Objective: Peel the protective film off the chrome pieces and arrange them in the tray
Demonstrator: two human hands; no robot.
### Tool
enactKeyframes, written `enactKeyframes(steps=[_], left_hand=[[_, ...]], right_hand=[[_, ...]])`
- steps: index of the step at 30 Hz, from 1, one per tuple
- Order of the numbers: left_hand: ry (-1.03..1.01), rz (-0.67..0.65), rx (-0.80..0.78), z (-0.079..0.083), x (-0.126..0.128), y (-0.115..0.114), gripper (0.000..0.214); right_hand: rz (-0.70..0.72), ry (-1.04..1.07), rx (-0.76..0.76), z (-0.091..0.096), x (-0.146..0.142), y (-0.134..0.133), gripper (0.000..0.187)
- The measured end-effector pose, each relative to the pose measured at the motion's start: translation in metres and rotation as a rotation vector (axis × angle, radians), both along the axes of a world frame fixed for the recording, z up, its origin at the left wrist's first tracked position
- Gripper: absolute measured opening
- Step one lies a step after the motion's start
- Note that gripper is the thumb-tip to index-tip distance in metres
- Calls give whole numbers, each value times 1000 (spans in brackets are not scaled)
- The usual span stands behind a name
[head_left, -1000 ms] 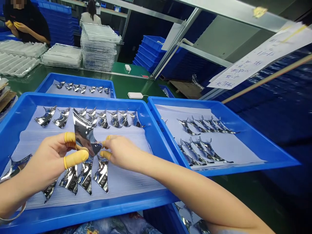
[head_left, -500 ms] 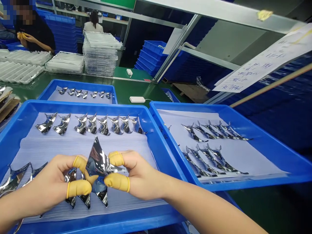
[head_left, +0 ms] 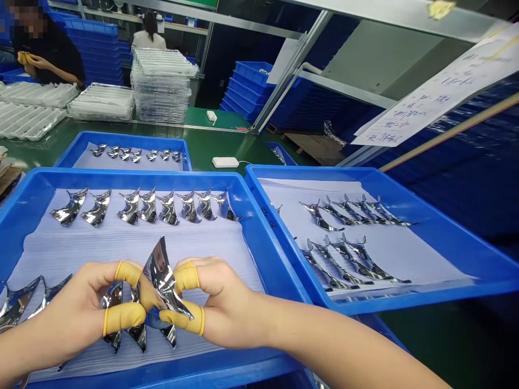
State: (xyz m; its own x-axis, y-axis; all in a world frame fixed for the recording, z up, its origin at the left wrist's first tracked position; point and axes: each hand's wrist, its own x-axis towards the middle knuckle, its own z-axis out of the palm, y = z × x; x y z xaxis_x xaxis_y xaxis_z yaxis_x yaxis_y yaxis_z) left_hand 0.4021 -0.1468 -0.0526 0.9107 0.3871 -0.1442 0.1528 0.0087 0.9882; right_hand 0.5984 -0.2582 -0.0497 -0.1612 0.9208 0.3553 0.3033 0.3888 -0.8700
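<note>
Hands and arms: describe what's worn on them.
Both arms are bare, with no sleeves in view. The left hand and right hand wear no gloves, but each shows two yellow rubber finger cots with rolled rims. No cables or markings show.
</note>
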Motion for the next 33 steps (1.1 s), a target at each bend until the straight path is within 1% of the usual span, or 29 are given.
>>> enactKeyframes(steps=[6,10,13,15,18,25,30,33], left_hand=[[44,12,1,-3,-3,0,7],[40,66,79,-4,-4,0,5],[16,114,143,-6,-3,2,8],[5,141,183,-7,-3,2,9],[-21,171,219,-8,-3,2,8],[-17,167,230,-8,-3,1,9],[-21,133,218,-6,-2,1,12],[-50,133,227,-6,-3,1,16]], right_hand=[[-17,-4,40,0,0,0,37],[-23,-94,40,-3,0,0,34],[-14,-148,40,-5,1,-1,23],[-15,-158,54,-7,2,-1,19],[-19,-128,107,-8,2,-1,19],[-33,-134,208,-5,1,-1,16],[-47,-149,213,-2,2,-1,15],[-47,-147,254,-3,1,0,15]])
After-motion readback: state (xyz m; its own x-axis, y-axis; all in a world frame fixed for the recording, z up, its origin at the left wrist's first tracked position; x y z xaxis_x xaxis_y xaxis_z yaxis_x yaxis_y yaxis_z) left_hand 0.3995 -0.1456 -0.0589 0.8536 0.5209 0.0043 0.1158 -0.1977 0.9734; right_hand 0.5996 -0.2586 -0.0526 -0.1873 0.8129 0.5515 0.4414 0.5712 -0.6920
